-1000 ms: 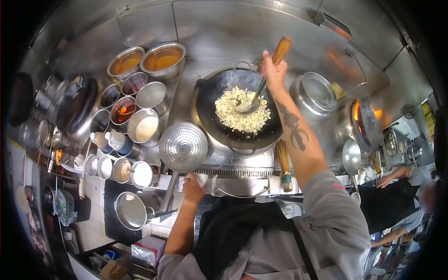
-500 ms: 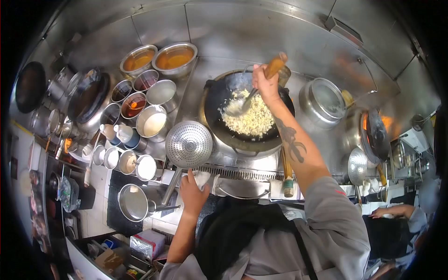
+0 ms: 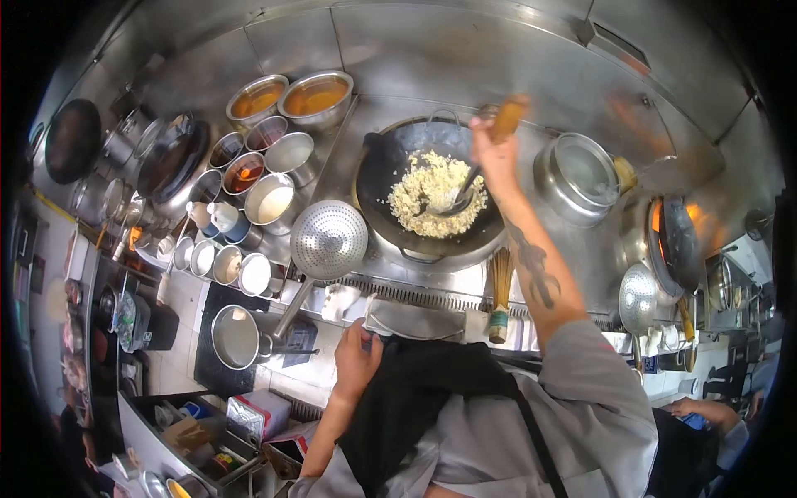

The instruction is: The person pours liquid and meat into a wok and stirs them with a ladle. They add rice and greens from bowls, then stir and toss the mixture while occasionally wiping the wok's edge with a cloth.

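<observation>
My right hand (image 3: 496, 153) is wrapped round the wooden handle of a ladle (image 3: 473, 178). The ladle's bowl sits in the fried rice (image 3: 433, 189), pale grains with yellow bits, inside a black wok (image 3: 378, 207). My left hand (image 3: 357, 361) is at the front of the stove, against my black apron (image 3: 415, 378). Its fingers are curled, and what they hold, if anything, is hidden. Left of the wok, a perforated strainer (image 3: 330, 239) lies with its handle over a metal pot (image 3: 236, 336).
Several metal containers of sauces and seasonings stand left, with two bowls of orange liquid (image 3: 315, 95) behind them. A bamboo brush (image 3: 501, 290) hangs at the stove front. A lidded pot (image 3: 577, 178) and a second wok over flames (image 3: 679, 245) are right. Another person's arm (image 3: 706, 411) shows lower right.
My right hand has moved the ladle right and towards me through the rice. My left hand has drawn back from the white cloth to my apron, and its fingers have curled.
</observation>
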Demonstrator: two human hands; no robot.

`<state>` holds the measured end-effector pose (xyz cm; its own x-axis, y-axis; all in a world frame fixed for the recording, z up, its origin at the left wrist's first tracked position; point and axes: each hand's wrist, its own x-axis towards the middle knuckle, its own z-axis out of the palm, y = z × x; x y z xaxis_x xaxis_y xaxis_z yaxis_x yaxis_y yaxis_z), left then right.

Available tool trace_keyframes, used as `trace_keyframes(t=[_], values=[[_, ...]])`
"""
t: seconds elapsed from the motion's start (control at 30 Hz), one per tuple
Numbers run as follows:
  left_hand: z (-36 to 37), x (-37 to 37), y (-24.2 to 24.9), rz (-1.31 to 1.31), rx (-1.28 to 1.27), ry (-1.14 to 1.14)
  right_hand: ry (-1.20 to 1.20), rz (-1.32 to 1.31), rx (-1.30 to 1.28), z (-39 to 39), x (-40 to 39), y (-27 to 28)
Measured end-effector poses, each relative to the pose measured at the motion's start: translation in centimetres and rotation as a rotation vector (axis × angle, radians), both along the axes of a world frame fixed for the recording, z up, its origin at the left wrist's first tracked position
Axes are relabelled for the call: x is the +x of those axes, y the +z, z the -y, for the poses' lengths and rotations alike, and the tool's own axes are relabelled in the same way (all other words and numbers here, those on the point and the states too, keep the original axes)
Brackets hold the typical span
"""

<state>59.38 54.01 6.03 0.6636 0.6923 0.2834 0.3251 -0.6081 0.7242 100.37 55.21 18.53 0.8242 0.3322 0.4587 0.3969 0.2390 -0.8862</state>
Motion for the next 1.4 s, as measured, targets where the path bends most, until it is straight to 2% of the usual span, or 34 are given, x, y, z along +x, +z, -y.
trace_keyframes(t=[0.03,0.13,0.17,0.27,0.3,0.33,0.37,0.4,0.47,0.5,0.57,0.67,0.77,0.8,0.83,0.93,0.97,1.03,1.07,1.1,1.2,1.23,1.33,1.4], values=[[0.4,0.1,-0.5,-0.003,-0.028,-0.011,0.058,-0.026,-0.051,0.2,0.1,-0.2],[1.4,0.4,-0.4,-0.02,-0.053,-0.021,0.142,-0.086,0.124,1.4,0.9,1.3],[1.8,0.6,0.0,-0.029,-0.054,-0.013,0.164,-0.03,0.146,2.9,0.4,2.6],[3.0,0.9,0.3,-0.034,-0.121,0.018,0.13,-0.091,0.316,5.9,-2.1,3.1],[3.4,0.8,0.1,-0.039,-0.134,0.012,0.065,-0.049,0.169,6.0,-1.2,0.2],[3.8,0.8,-0.1,-0.039,-0.145,0.006,0.092,-0.072,-0.013,5.4,1.3,-5.0],[4.0,0.7,-0.3,-0.038,-0.155,0.004,0.095,0.051,-0.103,6.2,2.1,-8.0],[4.0,0.8,-0.3,-0.024,-0.184,0.036,0.103,0.181,-0.188,7.5,2.5,-9.5],[4.9,-0.4,-0.5,-0.018,-0.26,0.108,0.212,0.177,-0.533,12.7,1.2,-9.0],[5.2,-1.1,-1.2,-0.017,-0.288,0.126,0.404,-0.436,-0.535,15.6,-1.3,-6.5],[5.7,-2.7,-3.4,-0.011,-0.346,0.158,0.84,-0.61,-0.329,22.0,-3.9,-4.3],[7.1,-4.0,-5.2,0.008,-0.548,0.199,1.208,-0.894,0.137,25.0,-7.0,-2.0],[7.5,-3.1,-5.9,-0.018,-0.598,0.128,0.838,-1.378,0.328,22.4,-6.7,-7.9],[7.6,-2.5,-5.8,-0.016,-0.586,0.086,0.838,-1.278,0.139,19.6,-5.6,-11.2],[7.4,-1.6,-5.5,-0.013,-0.571,0.048,0.98,-1.459,0.097,18.3,-4.1,-12.8],[6.8,0.6,-3.1,0.014,-0.478,-0.06,0.884,-1.377,-0.102,17.6,-3.5,-8.9],[6.7,0.8,-2.4,0.022,-0.445,-0.099,0.852,-1.081,-0.31,18.9,-3.3,-9.1],[6.5,0.8,-3.0,0.029,-0.506,-0.056,0.536,-0.315,-0.759,20.6,-5.2,-9.3],[6.7,0.8,-3.4,0.031,-0.545,-0.031,0.398,0.124,-0.902,21.5,-5.1,-11.7],[7.0,0.6,-3.9,0.022,-0.568,-0.022,0.146,0.542,-1.033,22.4,-5.0,-14.2],[7.0,0.4,-4.3,0.012,-0.591,-0.018,0.322,0.267,-1.352,21.6,-4.3,-10.7],[6.9,0.1,-3.9,0.011,-0.579,-0.03,0.327,0.36,-1.321,21.7,-4.0,-9.9],[7.0,-0.1,-3.2,0.03,-0.576,-0.007,0.222,0.417,-1.279,21.5,-5.6,-8.5],[7.0,-0.1,-3.2,0.051,-0.58,0.022,0.18,0.42,-1.313,21.8,-4.3,-11.6]])
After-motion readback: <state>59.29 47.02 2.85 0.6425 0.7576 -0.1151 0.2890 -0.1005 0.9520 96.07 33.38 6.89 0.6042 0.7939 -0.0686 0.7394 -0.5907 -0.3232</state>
